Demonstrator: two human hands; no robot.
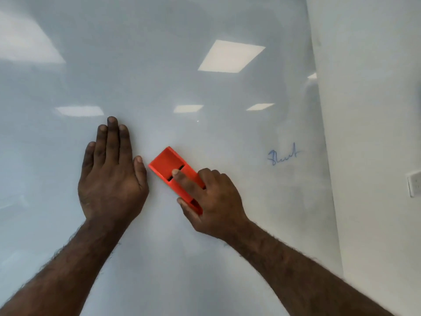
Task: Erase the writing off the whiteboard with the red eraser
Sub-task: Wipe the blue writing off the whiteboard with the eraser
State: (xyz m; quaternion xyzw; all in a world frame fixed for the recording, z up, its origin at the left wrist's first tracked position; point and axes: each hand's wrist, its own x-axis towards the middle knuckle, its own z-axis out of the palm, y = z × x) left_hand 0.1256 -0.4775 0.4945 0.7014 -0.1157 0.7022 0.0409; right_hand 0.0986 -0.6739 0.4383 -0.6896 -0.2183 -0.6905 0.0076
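Note:
A glossy whiteboard (pixel 182 92) fills most of the head view. The red eraser (pixel 169 164) lies flat against it near the middle, tilted with its far end up and to the left. My right hand (pixel 211 201) grips the eraser's lower end, thumb on one edge, fingers curled over the other, forefinger stretched along its back. My left hand (pixel 111 176) presses flat on the board just left of the eraser, fingers straight and together. A small scrawl of blue writing (pixel 282 155) remains on the board to the right of the eraser.
The board's right edge meets a white wall (pixel 376 110) that carries a white wall socket (pixel 414 185). Ceiling lights are reflected in the board's surface above the hands.

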